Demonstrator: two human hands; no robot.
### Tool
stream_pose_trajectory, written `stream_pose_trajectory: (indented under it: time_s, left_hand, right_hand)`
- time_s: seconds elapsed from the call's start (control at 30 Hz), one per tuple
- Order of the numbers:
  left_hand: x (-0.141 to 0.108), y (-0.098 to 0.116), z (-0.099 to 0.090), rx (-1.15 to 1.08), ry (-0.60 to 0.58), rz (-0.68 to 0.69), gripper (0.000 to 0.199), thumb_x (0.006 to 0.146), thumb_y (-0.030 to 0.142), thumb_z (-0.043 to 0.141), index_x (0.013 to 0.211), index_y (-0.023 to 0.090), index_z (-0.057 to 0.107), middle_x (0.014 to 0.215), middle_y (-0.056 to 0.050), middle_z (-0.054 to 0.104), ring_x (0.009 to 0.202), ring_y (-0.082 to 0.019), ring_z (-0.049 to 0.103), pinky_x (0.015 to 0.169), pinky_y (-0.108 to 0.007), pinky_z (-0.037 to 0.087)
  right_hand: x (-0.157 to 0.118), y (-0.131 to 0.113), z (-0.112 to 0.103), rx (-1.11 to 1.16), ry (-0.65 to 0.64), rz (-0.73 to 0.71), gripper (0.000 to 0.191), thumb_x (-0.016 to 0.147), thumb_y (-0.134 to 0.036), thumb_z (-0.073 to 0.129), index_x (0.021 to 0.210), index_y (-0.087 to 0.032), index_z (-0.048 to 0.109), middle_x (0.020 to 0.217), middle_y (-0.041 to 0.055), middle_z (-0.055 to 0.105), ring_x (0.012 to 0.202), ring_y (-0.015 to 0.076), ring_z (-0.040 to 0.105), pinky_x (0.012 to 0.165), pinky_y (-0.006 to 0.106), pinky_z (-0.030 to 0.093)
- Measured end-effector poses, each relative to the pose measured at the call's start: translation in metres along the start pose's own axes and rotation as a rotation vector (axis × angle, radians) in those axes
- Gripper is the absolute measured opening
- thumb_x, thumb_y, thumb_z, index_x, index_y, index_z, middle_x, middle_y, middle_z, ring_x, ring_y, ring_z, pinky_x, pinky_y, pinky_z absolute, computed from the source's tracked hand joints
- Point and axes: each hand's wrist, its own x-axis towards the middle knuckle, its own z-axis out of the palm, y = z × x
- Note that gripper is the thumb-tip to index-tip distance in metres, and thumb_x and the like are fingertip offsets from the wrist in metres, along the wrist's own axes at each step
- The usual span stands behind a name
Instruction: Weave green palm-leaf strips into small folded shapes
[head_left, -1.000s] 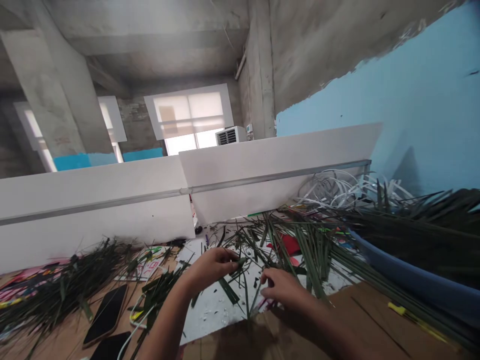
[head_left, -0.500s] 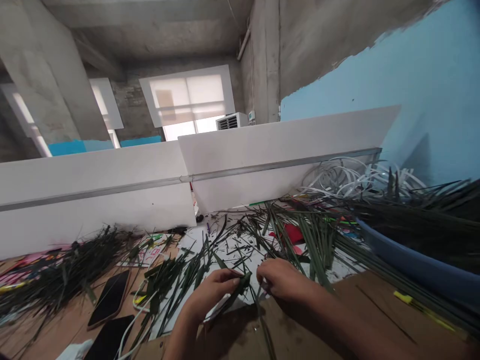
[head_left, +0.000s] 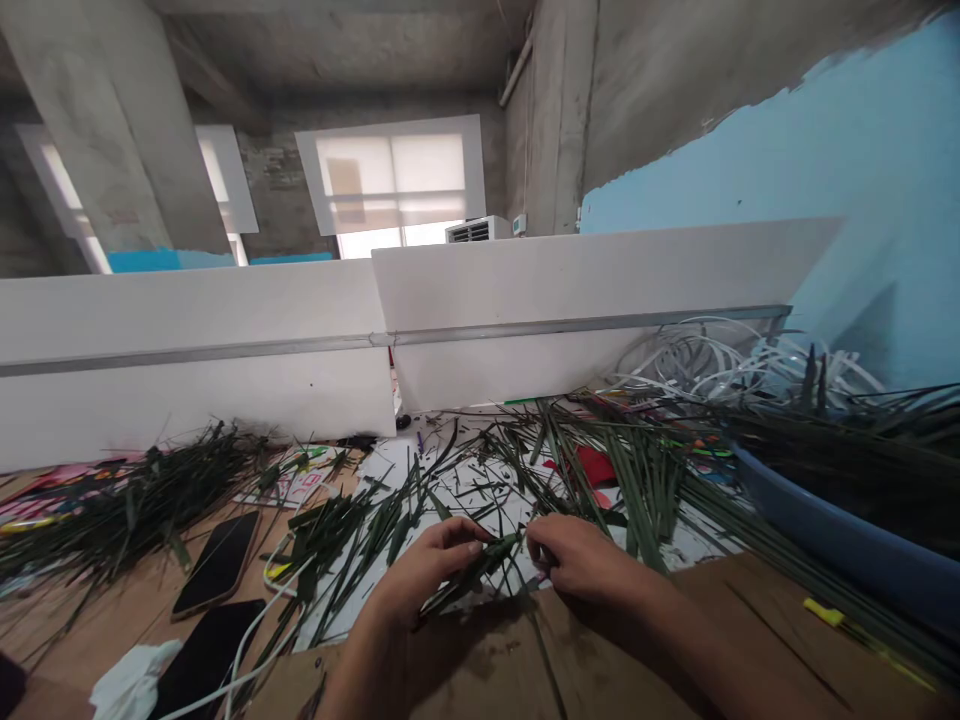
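A small bundle of folded green leaf strips (head_left: 499, 548) is pinched between the thumb and fingers of my left hand (head_left: 442, 562). Close by on its right, my right hand (head_left: 570, 555) has its fingers curled together at the end of a thin leaf strip (head_left: 541, 635). That strip hangs down over the brown cardboard (head_left: 480, 665) in front of me. Loose ends of the bundle stick out between both hands. The fingertips of my right hand are partly hidden behind its knuckles.
Long green leaves (head_left: 641, 490) lie behind my right hand, with a red piece (head_left: 595, 466) among them. A blue basin (head_left: 825, 535) of leaves stands right. Two dark phones (head_left: 217, 565), a white cable (head_left: 244, 640), crumpled tissue (head_left: 133, 680) and a leaf heap (head_left: 172, 490) lie left.
The view has shifted and tilted slightly. The folded leaf bundle now points more to the right, toward my right hand. Both hands keep their grip.
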Motion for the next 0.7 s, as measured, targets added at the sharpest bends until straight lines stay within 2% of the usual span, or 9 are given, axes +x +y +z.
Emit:
stream_pose_trajectory:
  time_s: [0.1, 0.2, 0.5, 0.7]
  left_hand:
    - [-0.001, 0.001, 0.001, -0.023, 0.013, -0.016, 0.039, 0.069, 0.045, 0.082, 0.094, 0.018, 0.07, 0.079, 0.0, 0.063, 0.066, -0.013, 0.055, 0.065, -0.027, 0.042]
    - [-0.002, 0.002, 0.002, -0.067, 0.034, -0.037, 0.039, 0.068, 0.044, 0.083, 0.093, 0.017, 0.07, 0.078, 0.001, 0.062, 0.065, -0.012, 0.054, 0.064, -0.026, 0.041]
    - [0.0, 0.002, 0.0, -0.104, 0.025, -0.019, 0.041, 0.065, 0.039, 0.086, 0.096, 0.016, 0.07, 0.085, -0.002, 0.065, 0.073, -0.014, 0.057, 0.065, -0.027, 0.044]
    - [0.003, -0.001, 0.001, -0.164, 0.04, 0.024, 0.04, 0.062, 0.036, 0.088, 0.093, 0.016, 0.071, 0.092, -0.004, 0.066, 0.082, -0.018, 0.058, 0.071, -0.031, 0.05]
  right_hand:
    - [0.0, 0.003, 0.0, 0.025, -0.014, 0.002, 0.024, 0.066, -0.003, 0.059, 0.079, -0.02, 0.069, 0.084, 0.0029, 0.067, 0.081, 0.0195, 0.058, 0.065, 0.027, 0.029]
    - [0.0, 0.006, -0.001, 0.048, -0.007, 0.013, 0.026, 0.066, -0.002, 0.056, 0.08, -0.02, 0.07, 0.091, 0.0036, 0.067, 0.084, 0.0196, 0.059, 0.066, 0.026, 0.03]
    - [0.001, 0.014, 0.0, 0.108, -0.004, 0.038, 0.034, 0.068, -0.007, 0.058, 0.096, -0.021, 0.071, 0.088, 0.0024, 0.068, 0.083, 0.0205, 0.058, 0.068, 0.026, 0.032]
    - [-0.003, 0.016, 0.0, 0.305, -0.082, 0.034, 0.027, 0.064, -0.01, 0.061, 0.088, -0.019, 0.07, 0.082, 0.0003, 0.065, 0.075, 0.0176, 0.057, 0.063, 0.024, 0.034]
